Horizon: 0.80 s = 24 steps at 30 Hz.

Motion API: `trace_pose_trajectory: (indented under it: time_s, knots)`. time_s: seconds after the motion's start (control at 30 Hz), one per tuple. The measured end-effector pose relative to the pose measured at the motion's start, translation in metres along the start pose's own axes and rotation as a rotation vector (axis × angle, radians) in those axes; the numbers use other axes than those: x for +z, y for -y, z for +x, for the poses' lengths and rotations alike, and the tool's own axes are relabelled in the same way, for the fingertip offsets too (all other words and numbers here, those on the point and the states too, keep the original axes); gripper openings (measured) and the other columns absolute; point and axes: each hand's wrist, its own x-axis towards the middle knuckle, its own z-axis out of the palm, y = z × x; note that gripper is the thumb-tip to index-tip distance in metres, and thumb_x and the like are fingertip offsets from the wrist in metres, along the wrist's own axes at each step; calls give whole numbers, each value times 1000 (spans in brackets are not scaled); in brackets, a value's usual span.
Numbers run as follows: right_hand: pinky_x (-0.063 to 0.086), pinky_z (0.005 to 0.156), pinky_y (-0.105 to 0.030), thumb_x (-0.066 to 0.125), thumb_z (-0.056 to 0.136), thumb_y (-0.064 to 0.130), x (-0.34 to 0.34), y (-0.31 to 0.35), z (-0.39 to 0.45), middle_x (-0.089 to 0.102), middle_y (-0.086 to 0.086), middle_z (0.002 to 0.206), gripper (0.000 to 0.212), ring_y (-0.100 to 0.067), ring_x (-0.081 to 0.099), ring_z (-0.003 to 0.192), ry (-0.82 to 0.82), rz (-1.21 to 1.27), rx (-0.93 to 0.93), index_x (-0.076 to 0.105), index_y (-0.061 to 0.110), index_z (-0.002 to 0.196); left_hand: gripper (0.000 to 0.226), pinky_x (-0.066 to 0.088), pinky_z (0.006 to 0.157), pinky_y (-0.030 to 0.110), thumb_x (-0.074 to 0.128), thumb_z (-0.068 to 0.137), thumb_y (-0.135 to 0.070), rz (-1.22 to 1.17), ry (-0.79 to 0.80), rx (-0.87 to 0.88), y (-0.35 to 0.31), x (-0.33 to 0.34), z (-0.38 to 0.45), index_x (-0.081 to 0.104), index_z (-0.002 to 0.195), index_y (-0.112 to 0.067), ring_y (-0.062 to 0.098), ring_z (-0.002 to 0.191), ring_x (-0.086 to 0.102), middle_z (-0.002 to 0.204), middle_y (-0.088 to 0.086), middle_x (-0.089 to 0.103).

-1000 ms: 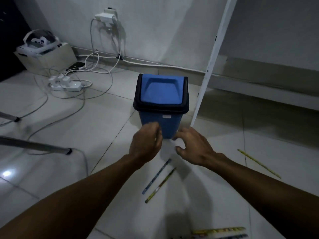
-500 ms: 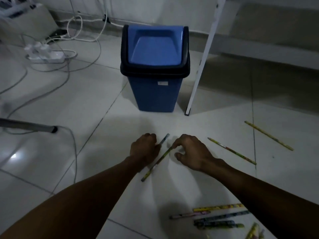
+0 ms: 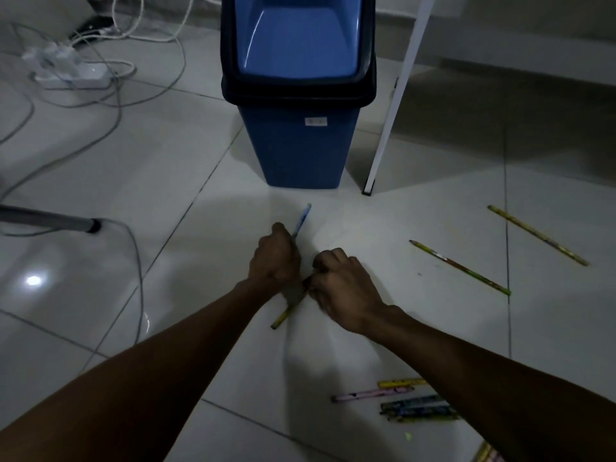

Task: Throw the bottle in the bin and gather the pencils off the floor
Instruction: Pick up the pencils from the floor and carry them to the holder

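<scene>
A blue bin (image 3: 301,145) with a black-rimmed swing lid stands on the white tiles straight ahead. Just in front of it, my left hand (image 3: 276,258) is closed around a blue pencil (image 3: 302,220) whose tip sticks out toward the bin. My right hand (image 3: 343,288) is closed on a yellow pencil (image 3: 283,317) that pokes out below my hands. Two yellow-green pencils (image 3: 461,267) (image 3: 538,235) lie loose to the right. Several more pencils (image 3: 400,400) lie in a bunch near my right forearm. No bottle is in view.
A white table leg (image 3: 388,128) slants down to the floor right of the bin. Cables and a white power strip (image 3: 71,73) sprawl over the tiles at the back left. A grey metal leg (image 3: 50,220) reaches in from the left edge.
My hands came down from in front of the bin to the floor and closed on the two pencils lying there. The view tilted further down and nearer.
</scene>
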Motion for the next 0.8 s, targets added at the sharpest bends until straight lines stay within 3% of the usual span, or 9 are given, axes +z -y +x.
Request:
trace_pose_trajectory:
  time_s: [0.1, 0.2, 0.27, 0.33, 0.43, 0.5, 0.6, 0.67, 0.8]
  knots:
    - [31, 74, -34, 65, 80, 17, 1, 1, -3, 61, -5, 95, 13, -30, 54, 98, -11, -50, 17, 75, 18, 89, 22, 49, 76, 42, 51, 92, -5, -260, 38, -102, 0, -8, -1, 49, 114, 0, 33, 97, 55, 104, 15, 54]
    - [31, 84, -36, 56, 89, 18, -9, -2, -11, 63, -3, 101, 17, -26, 52, 103, -1, -29, 98, 70, 18, 98, 36, 54, 87, 49, 54, 87, 0, -432, 102, -153, 1, -11, -5, 51, 122, -5, 36, 102, 61, 113, 21, 59]
    - [32, 86, -36, 54, 91, 18, -17, -7, -19, 65, 0, 101, 16, -23, 53, 102, -22, 19, 197, 68, 20, 98, 39, 56, 84, 47, 50, 87, 4, -500, 122, -148, -2, -10, -8, 54, 124, -5, 34, 92, 64, 111, 25, 63]
    - [38, 84, -36, 57, 90, 18, -23, -14, -28, 67, -1, 98, 12, -24, 58, 98, -86, 79, 313, 68, 20, 96, 32, 56, 74, 43, 44, 89, 5, -595, 93, -158, -10, -8, -11, 59, 114, -7, 31, 80, 62, 101, 24, 65]
    - [50, 80, -30, 65, 87, 15, -33, -25, -42, 71, 0, 91, 7, -19, 65, 86, -215, 337, 556, 70, 19, 91, 20, 42, 54, 32, 37, 96, -4, -716, 41, -213, -28, -2, -17, 56, 103, -5, 20, 64, 50, 77, 12, 54]
    - [49, 73, -20, 68, 86, 14, -39, -31, -50, 70, 3, 85, 5, -12, 65, 79, -273, 531, 728, 70, 18, 87, 15, 35, 50, 29, 38, 97, -7, -794, 49, -232, -40, 5, -20, 53, 97, -5, 17, 59, 43, 70, 8, 47]
    - [49, 59, -17, 71, 84, 11, -48, -38, -60, 69, -3, 79, 8, -14, 63, 68, -355, 860, 919, 69, 17, 78, 8, 33, 48, 28, 50, 95, -9, -846, 155, -229, -61, 18, -30, 50, 87, -7, 16, 53, 40, 64, 6, 45]
    - [50, 61, -23, 71, 82, 8, -54, -42, -66, 70, -6, 77, 6, -16, 63, 68, -413, 1022, 993, 72, 13, 79, 15, 33, 46, 27, 59, 92, -12, -824, 251, -205, -76, 32, -38, 52, 80, -7, 16, 49, 41, 60, 7, 46]
    - [45, 52, -18, 71, 83, 9, -65, -51, -82, 70, -4, 75, 9, -10, 61, 63, -461, 1118, 1046, 73, 4, 90, 19, 29, 42, 21, 65, 90, -17, -844, 414, -108, -102, 61, -52, 56, 78, -4, 14, 44, 36, 60, 9, 43]
